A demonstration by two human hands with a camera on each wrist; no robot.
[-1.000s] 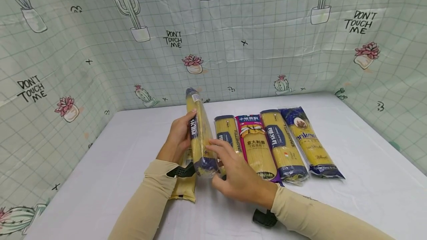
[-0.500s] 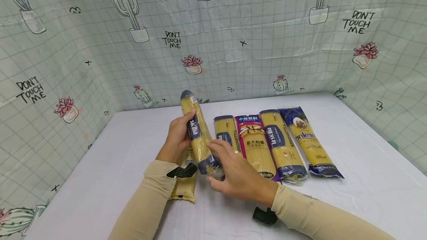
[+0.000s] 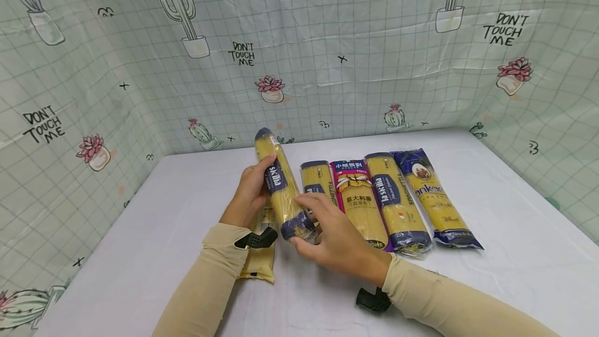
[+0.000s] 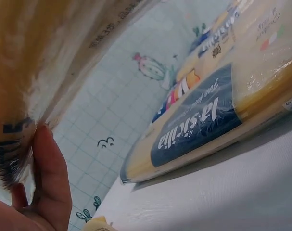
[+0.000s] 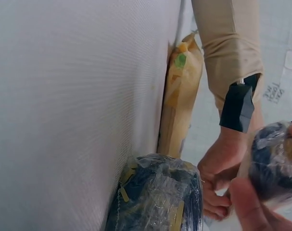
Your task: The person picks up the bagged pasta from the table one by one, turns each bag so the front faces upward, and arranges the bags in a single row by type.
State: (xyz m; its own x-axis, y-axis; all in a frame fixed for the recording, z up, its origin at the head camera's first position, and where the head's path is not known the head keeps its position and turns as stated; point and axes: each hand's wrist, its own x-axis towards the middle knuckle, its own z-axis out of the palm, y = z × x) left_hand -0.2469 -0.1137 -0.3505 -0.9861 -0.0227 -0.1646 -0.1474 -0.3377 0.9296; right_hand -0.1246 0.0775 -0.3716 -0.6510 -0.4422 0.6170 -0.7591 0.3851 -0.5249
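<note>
A clear-wrapped spaghetti pack (image 3: 282, 191) with dark blue ends and a blue label is held tilted above the table, far end up. My left hand (image 3: 250, 191) grips it around the middle from the left side. My right hand (image 3: 341, 238) holds its lower end, fingers on the upper right side and thumb near the end underneath. In the right wrist view, a thumb and a fingertip lie on opposite sides of the pack's blue end (image 5: 273, 166). The left wrist view shows my left fingers (image 4: 52, 178) against the wrapper.
On the white table (image 3: 140, 254), a similar spaghetti pack (image 3: 314, 176), a pink pasta pack (image 3: 360, 207), another blue-labelled spaghetti pack (image 3: 396, 202) and a blue-and-yellow pasta pack (image 3: 432, 196) lie side by side. A pale yellow packet (image 3: 261, 264) lies under my left wrist. A patterned curtain (image 3: 318, 92) surrounds the table.
The held spaghetti pack has rolled so its blue label faces up more, and its lower end has swung slightly to the right. Both hands stay nearly in place.
</note>
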